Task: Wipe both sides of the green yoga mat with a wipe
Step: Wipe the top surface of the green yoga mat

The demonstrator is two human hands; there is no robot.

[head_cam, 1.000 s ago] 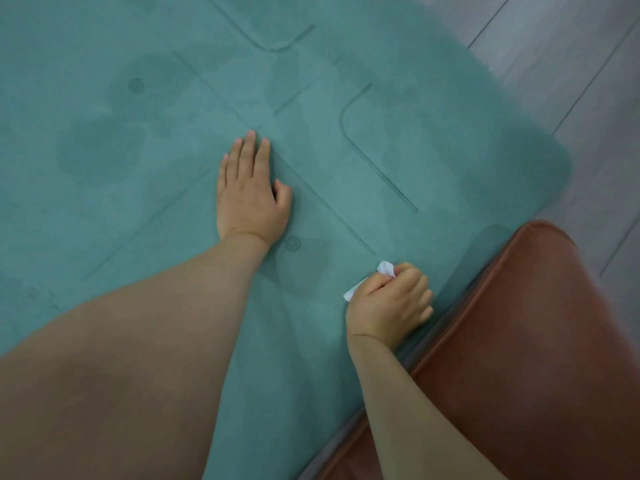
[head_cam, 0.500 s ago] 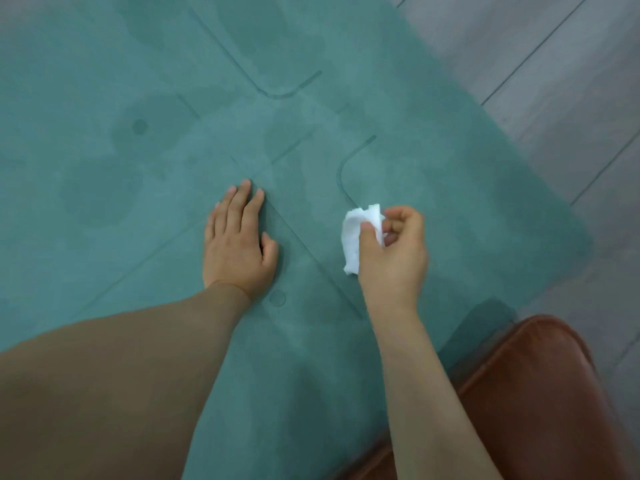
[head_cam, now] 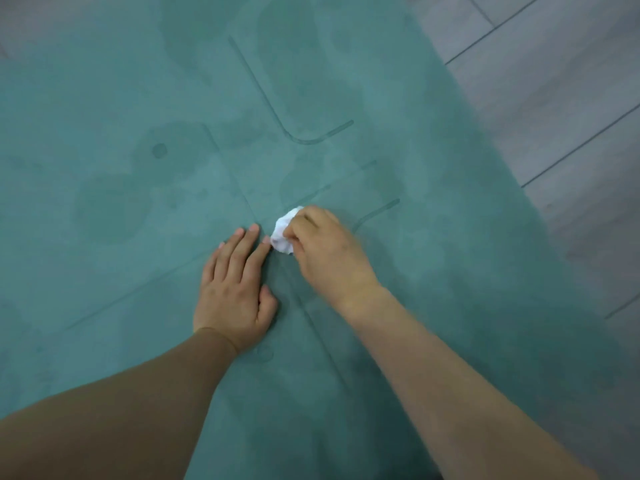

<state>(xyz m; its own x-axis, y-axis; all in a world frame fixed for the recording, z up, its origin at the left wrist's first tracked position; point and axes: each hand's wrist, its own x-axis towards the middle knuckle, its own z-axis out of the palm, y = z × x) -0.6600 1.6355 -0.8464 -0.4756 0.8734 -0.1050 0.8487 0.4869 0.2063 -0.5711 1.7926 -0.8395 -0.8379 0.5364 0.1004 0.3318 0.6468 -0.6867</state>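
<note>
The green yoga mat (head_cam: 433, 237) lies flat on the grey plank floor (head_cam: 554, 81), darker damp patches spread over its lined surface. The right hand (head_cam: 325, 251) pinches a crumpled white wipe (head_cam: 284, 233) in curled fingers against the mat. Just beside it, the left hand (head_cam: 235, 289) rests palm-down with straight fingers.

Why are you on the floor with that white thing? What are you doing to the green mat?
A person is cleaning a green yoga mat spread flat on a grey wood floor. The left hand lies flat on the mat, fingers straight. The right hand grips a scrunched white wipe against the mat, right beside the left hand's fingertips. Darker patches show on the mat, maybe damp from wiping.
</note>
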